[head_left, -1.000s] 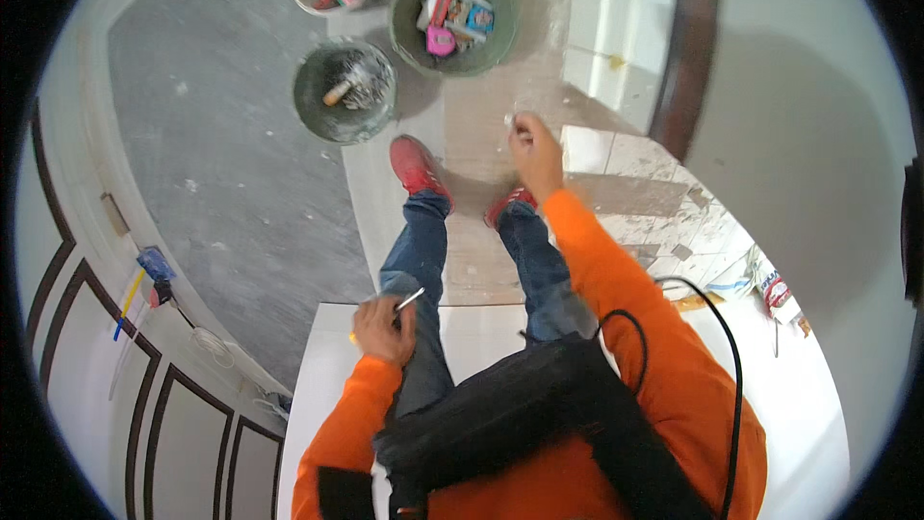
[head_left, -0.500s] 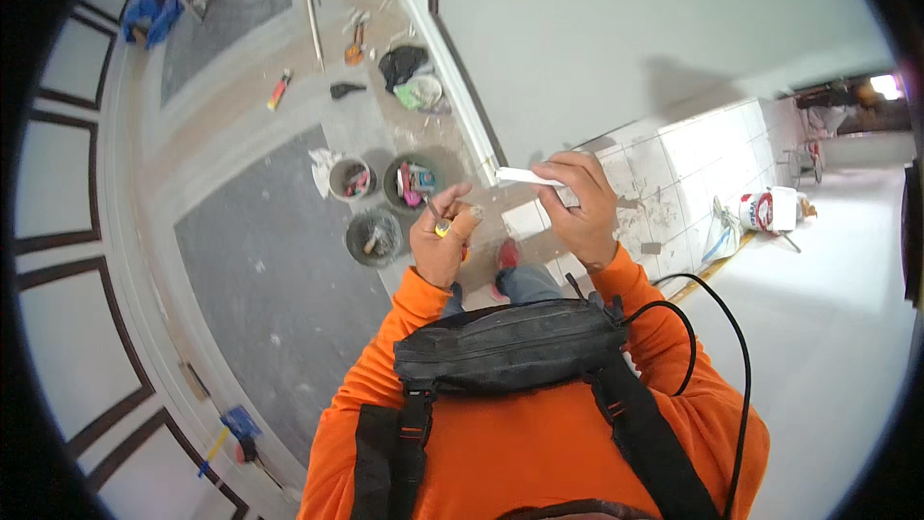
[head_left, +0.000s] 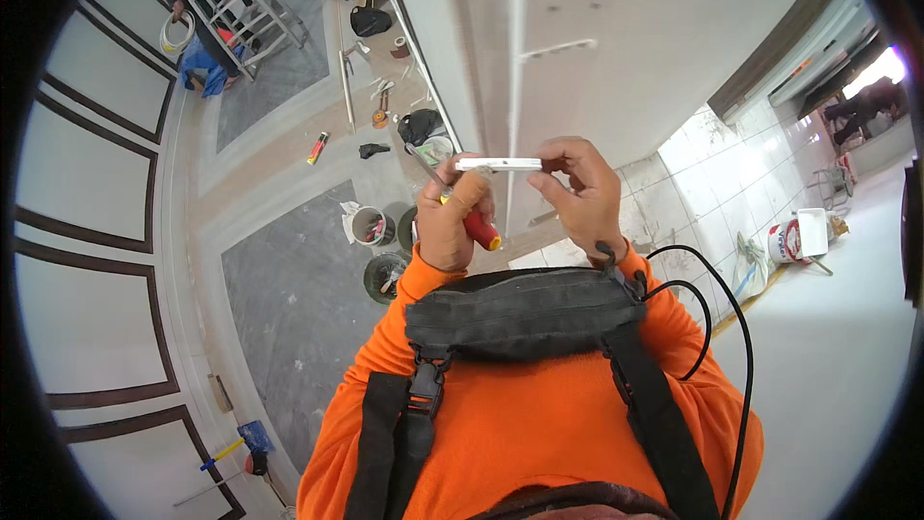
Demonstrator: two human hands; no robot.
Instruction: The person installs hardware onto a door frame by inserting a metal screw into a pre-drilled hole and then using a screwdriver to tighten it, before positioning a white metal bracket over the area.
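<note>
My left hand (head_left: 450, 226) is closed round a screwdriver (head_left: 482, 230) with a red and yellow handle; its metal shaft sticks out past my fingers to the upper left. A slim white rectangular piece (head_left: 500, 165), seen nearly edge-on with a small dark hole, spans the gap between my hands. Its left end lies against the fingers of my left hand. My right hand (head_left: 585, 191) pinches the other end between thumb and fingers. Just beyond it rises a pale wall (head_left: 616, 58) with a white vertical strip and a short white line across it.
Buckets (head_left: 371, 225) with tools stand to my left, near a black bag (head_left: 420, 125). A person (head_left: 173, 0) holding a coiled hose is by a ladder (head_left: 221, 0) at far left. On the right are a white and red bucket (head_left: 784, 242) and white floor tiles (head_left: 698, 178).
My left hand has come up to the white piece, which my right hand has drawn back from the wall edge. The view has turned, bringing the person and more of the ladder into sight.
</note>
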